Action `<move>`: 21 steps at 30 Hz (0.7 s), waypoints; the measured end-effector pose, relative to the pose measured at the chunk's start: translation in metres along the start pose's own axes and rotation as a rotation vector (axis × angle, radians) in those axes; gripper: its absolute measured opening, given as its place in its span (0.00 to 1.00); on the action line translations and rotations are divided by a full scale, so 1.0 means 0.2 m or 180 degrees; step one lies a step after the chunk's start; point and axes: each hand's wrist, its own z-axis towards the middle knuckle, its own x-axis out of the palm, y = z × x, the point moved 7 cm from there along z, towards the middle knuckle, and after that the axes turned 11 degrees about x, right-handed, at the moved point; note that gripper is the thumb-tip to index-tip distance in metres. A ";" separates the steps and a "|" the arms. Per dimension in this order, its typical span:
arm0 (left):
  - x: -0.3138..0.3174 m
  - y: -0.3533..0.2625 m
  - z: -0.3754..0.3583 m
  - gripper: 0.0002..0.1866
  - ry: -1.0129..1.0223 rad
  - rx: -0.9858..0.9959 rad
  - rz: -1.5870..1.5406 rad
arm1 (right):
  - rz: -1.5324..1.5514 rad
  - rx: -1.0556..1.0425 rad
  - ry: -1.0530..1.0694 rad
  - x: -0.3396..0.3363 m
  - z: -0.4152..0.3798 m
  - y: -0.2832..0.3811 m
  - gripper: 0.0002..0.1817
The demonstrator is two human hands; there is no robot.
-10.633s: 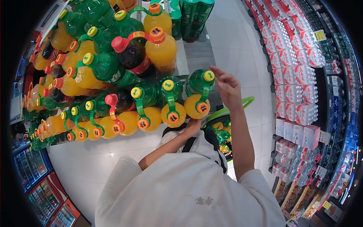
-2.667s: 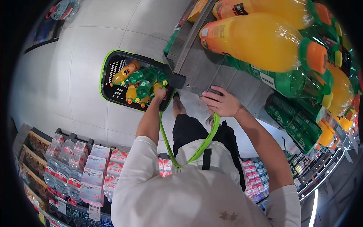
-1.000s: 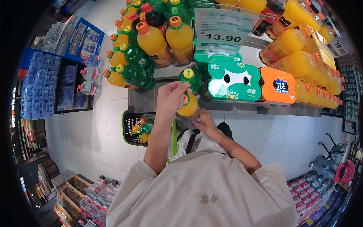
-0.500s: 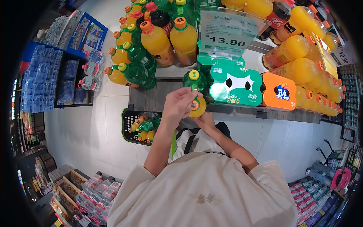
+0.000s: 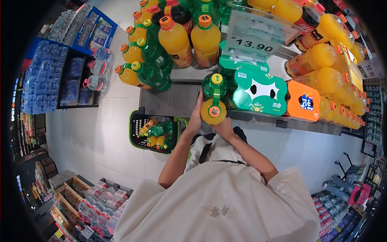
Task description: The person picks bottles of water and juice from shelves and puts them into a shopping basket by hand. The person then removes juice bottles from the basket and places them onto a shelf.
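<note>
I hold a twin pack of big bottles, a green bottle (image 5: 214,84) and an orange bottle (image 5: 213,112) joined by a green strap, at the front edge of the grey display shelf (image 5: 169,101). My left hand (image 5: 196,117) grips the pack's left side. Under the orange bottle, my right hand (image 5: 224,128) cups it from below. Both bottles are seen from their caps. On the floor to the left of my body stands a black basket with a green rim (image 5: 136,121), holding several small orange and green bottles (image 5: 158,133).
A green can pack (image 5: 258,92) and an orange can pack (image 5: 303,101) sit on the shelf right of the bottles, under a 13.90 price sign (image 5: 253,39). More twin packs (image 5: 161,48) fill the shelf behind. Water packs (image 5: 48,76) line the left aisle.
My left hand has left the strap on top and moved to the pack's left side. The twin pack has shifted slightly right and forward; my right hand stays beneath it.
</note>
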 end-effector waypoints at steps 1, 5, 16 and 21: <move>-0.01 0.01 -0.01 0.34 0.0009 -0.0080 0.0073 | 0.0160 -0.0147 -0.0172 -0.02 0.00 0.02 0.16; -0.15 0.09 -0.04 0.34 -0.0100 -0.0367 0.0183 | 0.0898 -0.0368 -0.0462 -0.07 -0.04 0.12 0.16; -0.99 -0.11 -0.95 0.30 -0.0318 -0.1243 0.3580 | 0.0338 -0.0825 0.0671 0.45 -0.07 0.59 0.10; -1.47 -0.05 -1.61 0.32 -0.0311 -0.2900 0.3936 | -0.0173 -0.2290 0.0616 0.69 -0.02 1.02 0.09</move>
